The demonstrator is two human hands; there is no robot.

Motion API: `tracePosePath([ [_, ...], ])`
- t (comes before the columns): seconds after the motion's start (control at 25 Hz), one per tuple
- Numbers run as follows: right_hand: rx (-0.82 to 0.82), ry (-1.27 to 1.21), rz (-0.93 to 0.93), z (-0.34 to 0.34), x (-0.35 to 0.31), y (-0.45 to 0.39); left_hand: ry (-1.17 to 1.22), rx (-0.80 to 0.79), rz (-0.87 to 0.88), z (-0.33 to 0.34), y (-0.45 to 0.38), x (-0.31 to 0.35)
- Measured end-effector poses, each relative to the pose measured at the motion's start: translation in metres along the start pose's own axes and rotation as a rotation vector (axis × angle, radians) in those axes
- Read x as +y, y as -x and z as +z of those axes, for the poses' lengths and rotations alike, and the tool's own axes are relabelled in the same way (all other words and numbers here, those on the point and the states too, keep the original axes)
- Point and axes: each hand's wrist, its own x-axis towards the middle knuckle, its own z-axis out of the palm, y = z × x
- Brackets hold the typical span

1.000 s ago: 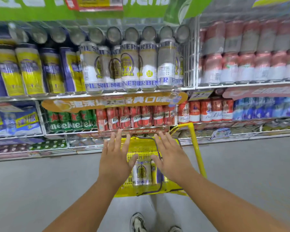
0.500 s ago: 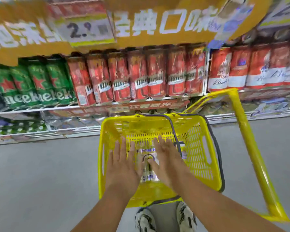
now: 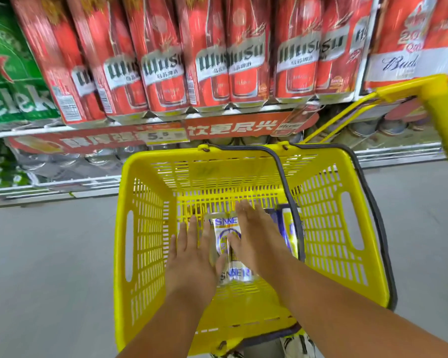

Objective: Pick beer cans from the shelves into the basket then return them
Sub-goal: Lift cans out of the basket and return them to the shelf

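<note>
On the far left, green beer packs (image 3: 8,73) stood on the shelf, with red cans (image 3: 212,55) ranged beside them above an orange price strip (image 3: 166,134). Below, on grey floor, sat the yellow basket (image 3: 145,228), its dark carry handle (image 3: 287,192) folded across the right half. A second earlier the view had taken in the upper shelves; now it had dropped close over the basket, and both hands had sunk deeper inside.

The left hand (image 3: 192,257) reached in palm down, fingers straight and spread, its thumb side touching the white pilsner can (image 3: 229,244) that lay on the basket floor; it gripped nothing. The right hand (image 3: 259,236) lay flat and open too, fingers straight, touching the can's other side. Just right of it a blue and yellow can (image 3: 289,228) also rested in the basket.

The hands appeared to be closing on the pilsner can to lift it, which suggests returning had begun.
</note>
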Motion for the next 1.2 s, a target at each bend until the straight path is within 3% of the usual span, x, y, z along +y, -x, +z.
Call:
tracePosePath([
  [0.16,-0.066,-0.047,0.048,0.009,-0.002,-0.014,0.113,-0.068,-0.063,0.011,-0.013,0.008],
  [0.28,-0.016,-0.047,0.083,0.011,-0.005,-0.022,0.206,-0.174,-0.106,0.017,-0.024,0.013],
  [0.6,0.019,-0.295,0.303,0.021,-0.009,-0.021,0.862,-0.180,-0.532,0.027,-0.032,0.027],
  [0.84,0.016,-0.445,0.296,0.027,-0.023,0.006,0.980,-0.108,-0.573,0.020,-0.017,0.018],
  [1.04,0.050,-0.721,0.450,0.038,-0.006,0.008,1.013,-0.043,-0.510,0.028,-0.007,0.011],
  [1.2,0.028,-0.863,0.369,0.036,-0.006,0.028,1.048,0.037,-0.484,0.013,0.003,0.011],
])
